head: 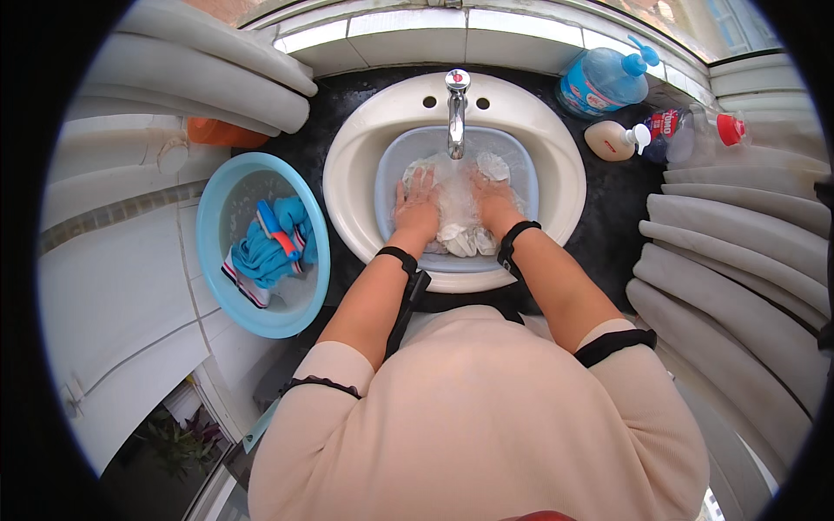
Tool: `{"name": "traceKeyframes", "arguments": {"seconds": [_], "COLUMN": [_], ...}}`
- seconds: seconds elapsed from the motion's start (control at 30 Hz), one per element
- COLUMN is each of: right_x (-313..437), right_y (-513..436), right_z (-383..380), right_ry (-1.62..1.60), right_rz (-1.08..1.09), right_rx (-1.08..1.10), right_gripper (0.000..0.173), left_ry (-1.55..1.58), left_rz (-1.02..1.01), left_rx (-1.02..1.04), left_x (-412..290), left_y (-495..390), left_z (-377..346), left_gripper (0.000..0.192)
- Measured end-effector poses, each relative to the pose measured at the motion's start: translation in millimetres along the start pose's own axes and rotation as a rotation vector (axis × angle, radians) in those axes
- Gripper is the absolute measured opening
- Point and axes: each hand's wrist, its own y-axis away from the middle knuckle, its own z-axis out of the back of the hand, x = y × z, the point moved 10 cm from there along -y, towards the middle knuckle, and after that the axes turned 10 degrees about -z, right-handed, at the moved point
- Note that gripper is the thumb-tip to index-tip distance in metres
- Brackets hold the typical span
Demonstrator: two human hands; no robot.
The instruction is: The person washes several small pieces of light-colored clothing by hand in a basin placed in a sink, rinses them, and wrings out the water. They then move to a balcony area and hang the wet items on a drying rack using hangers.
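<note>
A pale blue plastic basin (pixel 532 170) sits inside the white ceramic sink (pixel 564 195), under the chrome faucet (pixel 457 117). White cloth (pixel 460 241) lies in foamy water in the basin, bunched most thickly near its front side. My left hand (pixel 419 207) rests on the cloth at the left with its fingers spread, partly wet. At the right, my right hand (pixel 493 198) is down in the water beside a puffed-up bit of white cloth; its fingertips are blurred by water and foam, so I cannot tell whether it grips any.
Left of the sink, a light blue tub (pixel 207 260) holds blue cloth (pixel 264 254) and a blue-and-red brush (pixel 279 231) in water. Pump bottles (pixel 589 81), (pixel 610 140) and a dark bottle (pixel 671 133) stand at the right. Curtains (pixel 736 241) hang on both sides.
</note>
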Motion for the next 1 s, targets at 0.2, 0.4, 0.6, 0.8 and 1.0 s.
{"name": "traceKeyframes", "arguments": {"seconds": [0.2,0.4,0.6,0.8,1.0], "right_x": [2.9,8.3,20.3,27.2,9.7], "right_y": [2.5,90.7,171.1,240.7,195.7], "right_z": [17.0,161.8,291.1,372.2,319.2], "right_ry": [0.082,-0.354,-0.786,-1.205,-1.144], "right_rz": [-0.035,0.216,0.188,0.269,0.248], "right_rx": [0.244,-0.188,-0.275,-0.514,-0.531], "right_gripper": [0.078,0.073,0.063,0.047,0.032], "left_ry": [0.132,0.746,1.135,1.1,0.981], "left_rz": [0.035,-0.098,-0.011,-0.133,-0.217], "left_rx": [0.076,-0.241,-0.416,-0.731,-0.616], "left_x": [1.2,15.2,16.1,-1.2,-2.9], "left_y": [-2.1,62.3,124.1,180.8,140.6], "left_z": [16.0,123.2,241.1,334.9,286.8], "left_gripper": [0.061,0.065,0.066,0.06,0.053]}}
